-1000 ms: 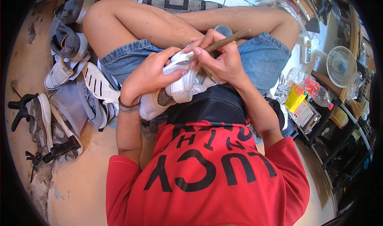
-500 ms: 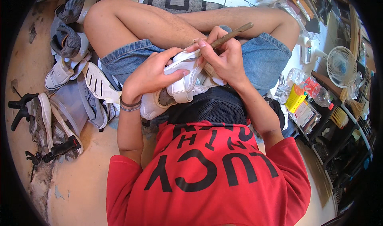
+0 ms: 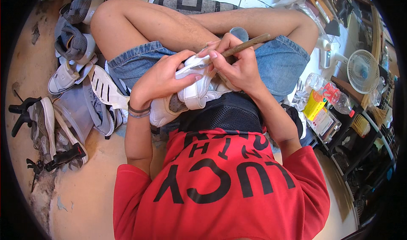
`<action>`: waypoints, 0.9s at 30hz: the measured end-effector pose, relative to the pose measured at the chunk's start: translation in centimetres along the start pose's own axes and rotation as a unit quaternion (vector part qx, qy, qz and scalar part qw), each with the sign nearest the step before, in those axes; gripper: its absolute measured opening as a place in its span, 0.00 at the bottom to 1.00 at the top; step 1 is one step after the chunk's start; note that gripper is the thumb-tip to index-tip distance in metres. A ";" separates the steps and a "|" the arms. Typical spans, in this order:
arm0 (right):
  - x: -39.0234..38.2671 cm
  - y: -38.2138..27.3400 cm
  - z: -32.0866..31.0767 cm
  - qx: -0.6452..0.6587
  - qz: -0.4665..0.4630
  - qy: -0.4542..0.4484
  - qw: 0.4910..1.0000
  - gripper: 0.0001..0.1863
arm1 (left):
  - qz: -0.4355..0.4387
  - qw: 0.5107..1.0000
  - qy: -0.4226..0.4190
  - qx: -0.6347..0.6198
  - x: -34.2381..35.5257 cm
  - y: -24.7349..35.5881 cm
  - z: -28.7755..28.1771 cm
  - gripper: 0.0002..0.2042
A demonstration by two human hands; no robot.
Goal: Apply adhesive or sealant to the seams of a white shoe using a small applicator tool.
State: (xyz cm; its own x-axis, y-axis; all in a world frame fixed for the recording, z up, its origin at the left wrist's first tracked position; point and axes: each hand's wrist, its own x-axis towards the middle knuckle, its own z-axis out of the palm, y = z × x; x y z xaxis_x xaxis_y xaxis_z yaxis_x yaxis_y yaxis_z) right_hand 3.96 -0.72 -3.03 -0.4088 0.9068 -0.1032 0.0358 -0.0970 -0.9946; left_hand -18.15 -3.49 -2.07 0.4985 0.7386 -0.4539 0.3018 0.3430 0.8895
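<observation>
Shoe (image 3: 193, 96), white with a strap, lies in the person's lap in the head view, just beyond the red shirt (image 3: 220, 185) and above the denim shorts (image 3: 282, 64). Its long axis runs aslant, from the end near the left wrist up and rightward to the end between the two hands. The left hand (image 3: 163, 75) lies along its left side and grasps that farther end, thumb on the near face, fingers curled over the far edge. The right hand (image 3: 236, 66) comes from the other side, pinching a brown stick (image 3: 254, 40) between thumb and fingers. The stick slants down leftward, across the shoe's axis, toward the edge beside the left thumb; whether its tip touches is hidden by the fingers. The left hand covers more of the shoe; the right sits just beside its upper end.
</observation>
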 end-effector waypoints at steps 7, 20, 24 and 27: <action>0.0 0.3 0.0 -0.030 -0.043 0.003 0.999 0.10 | 0.003 1.000 -0.019 0.007 0.0 0.0 -0.1 0.27; 0.2 0.3 -0.2 -0.008 -0.052 0.009 0.999 0.10 | 0.007 1.000 -0.005 -0.017 0.0 0.2 -0.1 0.23; 0.2 0.4 -0.1 -0.002 -0.059 0.001 0.998 0.09 | -0.006 1.000 -0.007 -0.027 0.0 0.3 -0.2 0.23; 0.1 0.8 -0.2 0.013 -0.049 -0.009 0.999 0.09 | -0.021 0.999 -0.034 -0.018 0.0 0.3 -0.3 0.26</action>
State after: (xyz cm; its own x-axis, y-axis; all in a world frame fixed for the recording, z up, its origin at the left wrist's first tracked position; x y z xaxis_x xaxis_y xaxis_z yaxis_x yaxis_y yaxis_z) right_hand 4.14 -0.67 -3.85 -0.4249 0.9052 -0.0051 -0.0283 -0.0189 -0.9994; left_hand -18.29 -3.17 -1.76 0.5406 0.6824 -0.4920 0.2951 0.3939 0.8705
